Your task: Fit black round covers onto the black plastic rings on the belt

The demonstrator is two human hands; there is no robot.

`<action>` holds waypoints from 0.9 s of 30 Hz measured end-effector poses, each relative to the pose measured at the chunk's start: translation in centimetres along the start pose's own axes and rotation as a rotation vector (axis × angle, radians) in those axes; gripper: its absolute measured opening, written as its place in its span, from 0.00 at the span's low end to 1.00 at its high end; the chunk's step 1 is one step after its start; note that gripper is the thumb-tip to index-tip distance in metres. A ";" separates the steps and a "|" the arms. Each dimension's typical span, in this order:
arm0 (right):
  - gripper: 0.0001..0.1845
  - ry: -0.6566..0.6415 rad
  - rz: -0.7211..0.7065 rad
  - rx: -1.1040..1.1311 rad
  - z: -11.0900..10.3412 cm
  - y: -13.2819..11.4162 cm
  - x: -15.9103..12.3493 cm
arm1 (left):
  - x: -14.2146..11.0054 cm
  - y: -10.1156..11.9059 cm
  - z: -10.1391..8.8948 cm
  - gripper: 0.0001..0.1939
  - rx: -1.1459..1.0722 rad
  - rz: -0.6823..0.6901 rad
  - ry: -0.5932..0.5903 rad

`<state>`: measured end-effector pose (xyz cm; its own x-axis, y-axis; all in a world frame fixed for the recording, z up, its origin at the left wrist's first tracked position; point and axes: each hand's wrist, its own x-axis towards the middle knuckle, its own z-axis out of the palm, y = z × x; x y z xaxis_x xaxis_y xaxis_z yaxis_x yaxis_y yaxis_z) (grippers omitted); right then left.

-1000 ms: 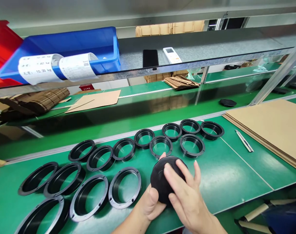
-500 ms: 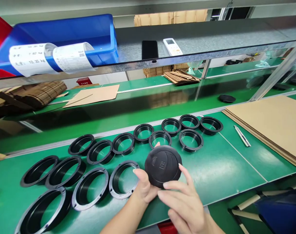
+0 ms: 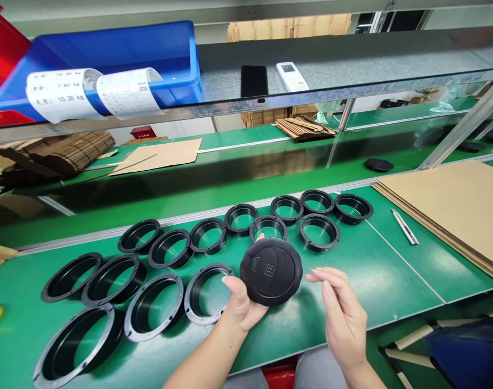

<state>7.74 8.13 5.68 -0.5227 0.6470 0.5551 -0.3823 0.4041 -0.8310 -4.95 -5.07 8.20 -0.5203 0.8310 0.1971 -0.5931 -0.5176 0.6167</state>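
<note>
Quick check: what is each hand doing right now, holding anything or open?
Left hand: closed on the round black cap, held up above the green table.
Right hand: open, holding nothing, just beside the cap.

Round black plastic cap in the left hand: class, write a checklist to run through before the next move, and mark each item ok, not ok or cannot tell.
1. Round black plastic cap held firmly: ok. The left hand grips its lower left edge, above the green table.
2. Embossed face in view for checking: ok. It faces the camera.
3. Back of cap sound: cannot tell, hidden.
4. Right hand free: ok. It is open beside the cap, not touching it.
5. Black plastic rings within easy reach: ok in my judgement. The nearest lies just left of the holding hand.
6. Slim white utility knife out of the way: ok. It lies far right by the brown cardboard sheets.
</note>
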 end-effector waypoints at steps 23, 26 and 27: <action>0.17 -0.232 0.549 0.280 0.8 0.4 1.0 | 0.2 -0.1 0.6 0.57 0.044 -0.098 0.059; 0.17 -0.228 0.610 0.339 1.1 0.1 0.6 | 0.1 0.1 0.9 0.59 0.041 -0.124 0.041; 0.18 -0.228 0.633 0.375 1.1 -0.1 0.4 | 0.1 0.3 1.0 0.59 0.039 -0.130 0.031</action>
<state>6.67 7.64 6.00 -0.8564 0.5162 0.0054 -0.1693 -0.2710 -0.9476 -4.56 -4.97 9.12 -0.4599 0.8834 0.0901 -0.6329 -0.3972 0.6646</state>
